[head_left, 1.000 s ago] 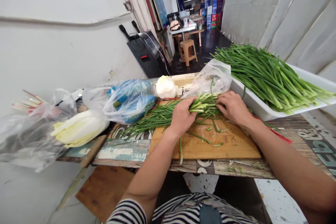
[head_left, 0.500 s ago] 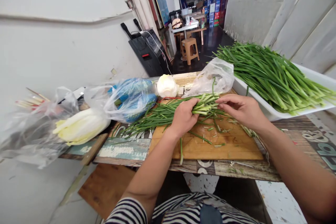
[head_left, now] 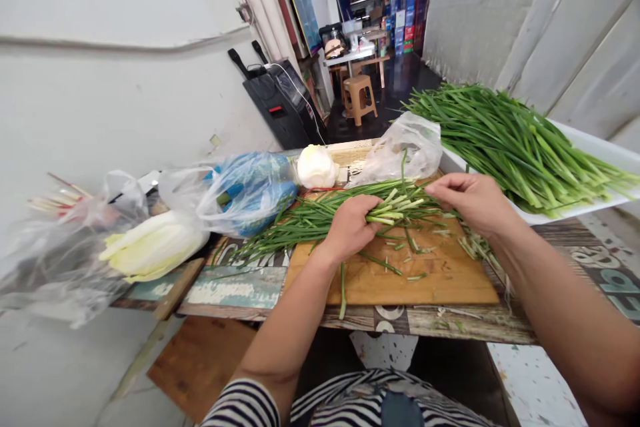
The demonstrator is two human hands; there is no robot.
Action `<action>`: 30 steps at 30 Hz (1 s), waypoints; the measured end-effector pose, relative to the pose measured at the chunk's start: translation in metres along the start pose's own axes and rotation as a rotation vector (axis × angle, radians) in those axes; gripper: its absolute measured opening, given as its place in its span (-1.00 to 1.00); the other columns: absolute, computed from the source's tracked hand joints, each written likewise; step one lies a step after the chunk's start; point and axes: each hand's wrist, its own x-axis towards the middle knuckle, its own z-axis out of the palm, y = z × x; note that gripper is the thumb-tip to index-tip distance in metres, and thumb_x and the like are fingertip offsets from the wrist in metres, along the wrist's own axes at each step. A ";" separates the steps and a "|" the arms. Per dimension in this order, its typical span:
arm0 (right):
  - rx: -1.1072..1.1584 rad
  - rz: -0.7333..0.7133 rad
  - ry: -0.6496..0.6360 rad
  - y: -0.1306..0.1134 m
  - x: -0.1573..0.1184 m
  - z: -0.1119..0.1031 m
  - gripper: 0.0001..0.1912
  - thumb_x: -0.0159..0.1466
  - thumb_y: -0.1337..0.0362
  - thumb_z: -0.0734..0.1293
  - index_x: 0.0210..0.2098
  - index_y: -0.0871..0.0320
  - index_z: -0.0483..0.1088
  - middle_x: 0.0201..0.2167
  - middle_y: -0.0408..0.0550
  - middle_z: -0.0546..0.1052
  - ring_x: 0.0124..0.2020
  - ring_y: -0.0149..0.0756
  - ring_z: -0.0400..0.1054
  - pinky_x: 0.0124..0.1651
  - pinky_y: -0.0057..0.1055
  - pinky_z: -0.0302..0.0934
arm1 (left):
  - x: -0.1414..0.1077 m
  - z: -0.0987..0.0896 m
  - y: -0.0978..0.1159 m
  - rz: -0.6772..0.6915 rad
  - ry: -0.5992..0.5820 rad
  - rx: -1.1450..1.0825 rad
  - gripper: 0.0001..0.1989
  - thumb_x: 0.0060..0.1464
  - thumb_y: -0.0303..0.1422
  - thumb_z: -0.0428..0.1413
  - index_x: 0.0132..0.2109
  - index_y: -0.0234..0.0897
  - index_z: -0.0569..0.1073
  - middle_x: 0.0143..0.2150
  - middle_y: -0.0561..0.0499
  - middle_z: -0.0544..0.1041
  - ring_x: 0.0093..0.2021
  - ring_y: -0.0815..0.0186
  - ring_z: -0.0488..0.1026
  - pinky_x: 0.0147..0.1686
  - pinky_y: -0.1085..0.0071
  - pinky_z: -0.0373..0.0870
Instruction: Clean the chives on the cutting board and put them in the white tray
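Lined up from far left: crumpled, see-through plastic bags [head_left: 55, 273], a smooth, oblong pale cabbage [head_left: 155, 243], a blue bundle [head_left: 267, 197] under clear plastic and a rounded white vegetable [head_left: 317, 168]. Spread at centre over a scuffed wooden cutting board [head_left: 425, 283]: slender green chives [head_left: 305, 217], with trimmed bits scattered nearby. Heaped at right in a smooth white tray [head_left: 600, 147]: more long, flat greens [head_left: 505, 147]. Grasping a bunch of the chives in the left hand [head_left: 353, 223], with fingers curled around it and pale ends pointing right. Bringing thumb and forefinger of the right hand [head_left: 473, 200] close together at those ends; impossible to tell whether pinching a stalk. Printed on the wood-grain tabletop [head_left: 225, 287] in large, partly covered lettering, not clearly readable.
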 end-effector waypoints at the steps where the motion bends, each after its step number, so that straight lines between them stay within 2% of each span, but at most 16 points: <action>1: 0.020 0.028 0.058 0.001 0.002 -0.004 -0.57 -0.04 -0.09 0.52 -0.51 0.17 0.50 -0.62 -0.15 0.42 -0.59 -0.44 0.13 -0.47 -0.41 0.03 | 0.000 -0.001 0.000 -0.012 0.013 -0.020 -0.93 0.06 -0.51 0.13 -0.31 -0.32 0.51 -0.34 0.00 0.55 -0.32 0.31 0.43 -0.29 0.43 0.26; 4: -0.053 0.030 0.088 0.000 0.002 -0.008 -0.53 0.02 -0.13 0.47 -0.59 0.17 0.44 -0.67 -0.19 0.33 -0.61 -0.47 0.06 -0.50 -0.41 -0.05 | 0.000 -0.001 0.002 -0.024 0.009 -0.062 -0.93 0.07 -0.50 0.12 -0.35 -0.32 0.49 -0.38 0.03 0.53 -0.36 0.35 0.40 -0.32 0.46 0.23; 6: -0.146 -0.028 -0.004 -0.003 -0.001 -0.002 -0.50 0.09 -0.17 0.41 -0.60 0.17 0.43 -0.67 -0.18 0.32 -0.59 -0.44 0.08 -0.49 -0.41 -0.04 | 0.001 -0.001 0.002 -0.022 -0.005 -0.070 -0.93 0.07 -0.50 0.11 -0.35 -0.32 0.49 -0.39 0.04 0.52 -0.36 0.36 0.39 -0.32 0.47 0.23; 10: -0.200 -0.205 -0.276 -0.008 -0.007 0.012 -0.51 0.24 -0.16 0.27 -0.42 0.16 0.48 -0.50 -0.09 0.48 -0.46 -0.34 0.28 -0.40 -0.41 0.14 | 0.001 -0.001 0.000 -0.015 -0.023 -0.062 -0.92 0.07 -0.50 0.10 -0.33 -0.31 0.50 -0.38 0.04 0.52 -0.35 0.35 0.39 -0.31 0.46 0.23; 13: -0.184 -0.226 -0.356 -0.007 -0.009 0.014 -0.53 0.29 -0.10 0.22 -0.41 0.16 0.50 -0.51 -0.08 0.49 -0.49 -0.35 0.28 -0.42 -0.40 0.18 | 0.001 0.000 -0.001 0.003 -0.028 -0.044 -0.90 0.06 -0.50 0.09 -0.33 -0.30 0.50 -0.38 0.04 0.52 -0.35 0.35 0.39 -0.31 0.46 0.24; 18: -0.132 -0.265 -0.351 -0.003 -0.008 0.011 -0.66 0.18 0.03 0.38 -0.22 0.16 0.56 -0.37 -0.03 0.58 -0.44 -0.32 0.36 -0.37 -0.38 0.25 | 0.001 -0.002 0.001 -0.006 -0.034 -0.026 -0.90 0.06 -0.51 0.08 -0.37 -0.30 0.48 -0.41 0.05 0.50 -0.38 0.36 0.38 -0.34 0.46 0.23; 23: -0.221 -0.403 -0.222 -0.004 -0.010 0.015 -0.81 0.21 0.16 0.37 -0.37 0.15 0.53 -0.41 -0.06 0.54 -0.44 -0.34 0.35 -0.34 -0.38 0.24 | 0.001 -0.003 0.004 -0.020 -0.038 -0.031 -0.89 0.04 -0.54 0.08 -0.39 -0.30 0.46 -0.41 0.06 0.50 -0.38 0.36 0.37 -0.35 0.47 0.22; 30: -0.288 -0.455 -0.206 -0.005 -0.012 0.015 -0.89 0.20 0.25 0.35 -0.40 0.13 0.50 -0.42 -0.09 0.52 -0.44 -0.37 0.34 -0.32 -0.40 0.26 | 0.001 -0.002 0.003 -0.019 -0.021 -0.025 -0.88 0.01 -0.56 0.10 -0.33 -0.30 0.51 -0.37 0.05 0.53 -0.35 0.35 0.41 -0.31 0.46 0.26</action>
